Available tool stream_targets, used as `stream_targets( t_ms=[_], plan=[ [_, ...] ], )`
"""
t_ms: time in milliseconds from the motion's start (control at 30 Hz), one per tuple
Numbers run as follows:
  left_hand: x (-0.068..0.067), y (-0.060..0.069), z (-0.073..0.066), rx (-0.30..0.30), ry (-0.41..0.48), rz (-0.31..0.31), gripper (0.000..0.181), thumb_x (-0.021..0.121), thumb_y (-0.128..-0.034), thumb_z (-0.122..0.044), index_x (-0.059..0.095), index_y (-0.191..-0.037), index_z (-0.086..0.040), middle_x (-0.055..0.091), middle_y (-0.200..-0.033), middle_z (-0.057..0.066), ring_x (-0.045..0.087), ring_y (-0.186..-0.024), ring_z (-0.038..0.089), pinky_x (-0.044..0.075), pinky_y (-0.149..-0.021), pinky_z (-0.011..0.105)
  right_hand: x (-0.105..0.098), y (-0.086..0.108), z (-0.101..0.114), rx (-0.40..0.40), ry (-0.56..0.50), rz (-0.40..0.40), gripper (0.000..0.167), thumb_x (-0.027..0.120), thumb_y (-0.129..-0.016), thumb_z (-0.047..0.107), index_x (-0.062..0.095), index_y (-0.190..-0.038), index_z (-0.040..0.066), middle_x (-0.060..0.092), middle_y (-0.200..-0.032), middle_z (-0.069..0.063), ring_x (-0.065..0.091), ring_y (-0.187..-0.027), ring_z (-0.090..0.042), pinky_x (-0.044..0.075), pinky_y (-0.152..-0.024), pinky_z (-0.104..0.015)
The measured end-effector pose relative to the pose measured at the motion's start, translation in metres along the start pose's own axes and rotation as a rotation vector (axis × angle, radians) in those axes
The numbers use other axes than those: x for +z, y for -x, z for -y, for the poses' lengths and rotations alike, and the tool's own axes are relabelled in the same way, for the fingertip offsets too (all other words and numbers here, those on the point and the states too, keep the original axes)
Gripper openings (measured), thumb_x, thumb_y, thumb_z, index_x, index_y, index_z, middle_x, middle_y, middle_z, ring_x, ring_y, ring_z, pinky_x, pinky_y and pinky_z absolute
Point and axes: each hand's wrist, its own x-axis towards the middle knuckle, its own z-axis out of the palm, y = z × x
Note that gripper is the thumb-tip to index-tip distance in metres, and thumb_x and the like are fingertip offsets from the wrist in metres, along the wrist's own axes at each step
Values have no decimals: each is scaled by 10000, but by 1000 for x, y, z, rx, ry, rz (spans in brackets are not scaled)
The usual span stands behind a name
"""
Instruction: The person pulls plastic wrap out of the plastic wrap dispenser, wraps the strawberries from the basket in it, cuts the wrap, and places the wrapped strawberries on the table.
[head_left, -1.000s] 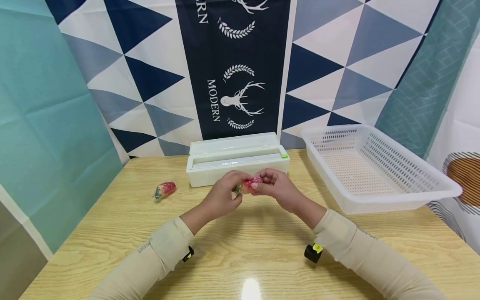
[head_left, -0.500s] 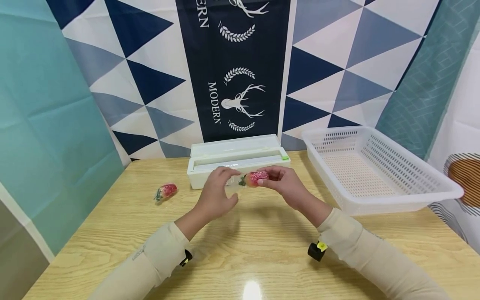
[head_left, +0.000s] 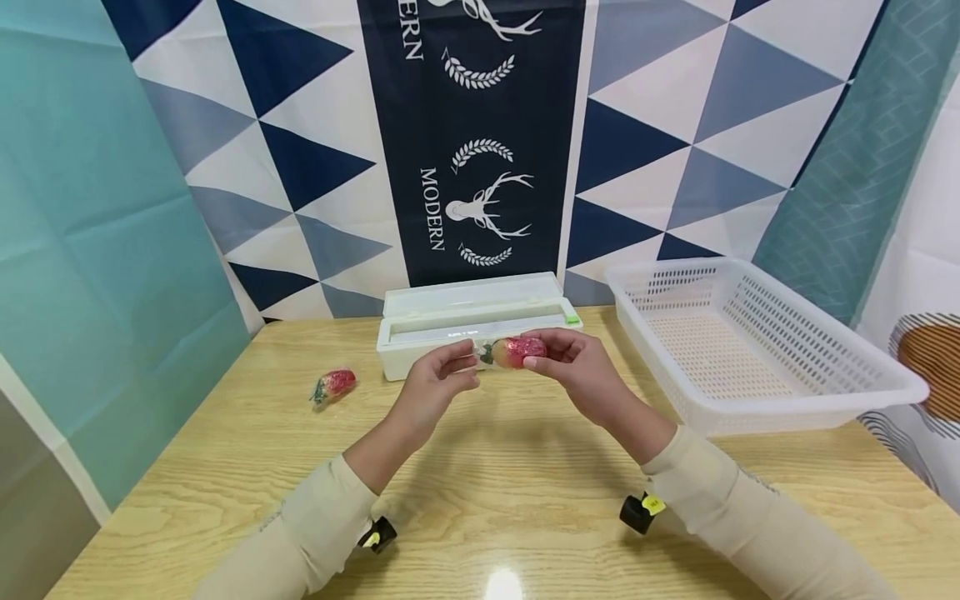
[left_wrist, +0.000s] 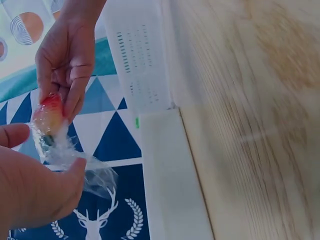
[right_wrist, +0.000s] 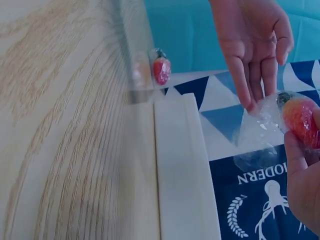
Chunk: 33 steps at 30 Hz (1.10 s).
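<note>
A red-and-yellow strawberry (head_left: 519, 352) with green leaves, wrapped in clear plastic film, is held above the table. My right hand (head_left: 583, 377) pinches its red end between thumb and fingers. At the leafy end is my left hand (head_left: 431, 385), fingers fairly straight and thumb apart. In the right wrist view its fingertips touch the loose film (right_wrist: 257, 127) trailing from the fruit. A second strawberry (head_left: 334, 383), also in film, lies on the table at the left. Behind the hands stands a long white box (head_left: 405, 360) with its lid raised, probably a cling film dispenser.
A white perforated plastic basket (head_left: 795, 408) stands at the right of the wooden table (head_left: 502, 492). Patterned cloth (head_left: 480, 108) hangs along the table's back edge, and teal cloth (head_left: 112, 250) hangs at the left.
Both hands first worked close together on the strawberry. The left hand has since moved off to the left, uncovering the leafy end and film. The right hand kept its grip, shifting slightly right.
</note>
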Motion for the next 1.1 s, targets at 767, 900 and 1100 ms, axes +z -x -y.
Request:
stream_targets(
  t_ms=[767, 900, 1100],
  plan=[
    [8, 3, 2, 13, -125, 40, 403, 769, -851, -170, 676, -1235, -89, 698, -1058, 64, 598, -849, 158, 535, -772, 286, 7, 9, 1, -5, 34, 153, 490, 727, -872, 76, 541, -1311, -36, 584, -1241, -116, 585, -1076, -257, 532, -881, -320],
    [5, 4, 2, 18, -148, 46, 390, 775, -844, -174, 690, -1214, -85, 705, -1039, 60, 612, -844, 156, 538, -756, 290, 1, 5, 1, 18, 117, 207, 651, 762, -852, 152, 458, -1419, 48, 449, -1422, -151, 459, -1264, -349, 516, -918, -355],
    [4, 4, 1, 36, -169, 84, 367, 774, -842, -152, 697, -1188, -57, 706, -1037, 75, 634, -851, 156, 540, -730, 257, -4, 4, 0, 51, 46, 339, 579, 701, -890, 93, 460, -1396, -55, 547, -1315, -178, 564, -1124, -271, 520, -903, -321]
  ],
)
